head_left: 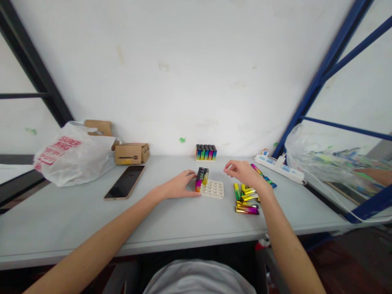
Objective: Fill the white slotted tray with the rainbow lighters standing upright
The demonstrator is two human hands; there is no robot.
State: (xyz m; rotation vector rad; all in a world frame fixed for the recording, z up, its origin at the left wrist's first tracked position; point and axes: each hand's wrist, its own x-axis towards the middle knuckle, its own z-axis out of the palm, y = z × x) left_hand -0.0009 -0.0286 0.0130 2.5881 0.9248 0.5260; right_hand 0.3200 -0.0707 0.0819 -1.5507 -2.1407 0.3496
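My left hand (181, 184) cups the left end of a white tray (217, 191) with round holes. Its thumb lies along the near corner, its fingers beside the standing lighters. Several lighters (199, 180) with black tops and pink-yellow bodies stand upright in the left column, and a yellow one (205, 177) stands beside them. My right hand (240, 170) hovers right of the tray, fingers loosely bent and slightly apart, with nothing visible between them. Under and beside its wrist, loose lighters (247, 210) in yellow, green and purple lie in a pile, partly hidden by the forearm.
A filled block of upright lighters (206, 152) stands by the wall. To the left are a phone (125, 182), a cardboard box (131, 154) and a white plastic bag (75, 153). A power strip (280, 168) and a blue metal frame (315, 85) border the right side.
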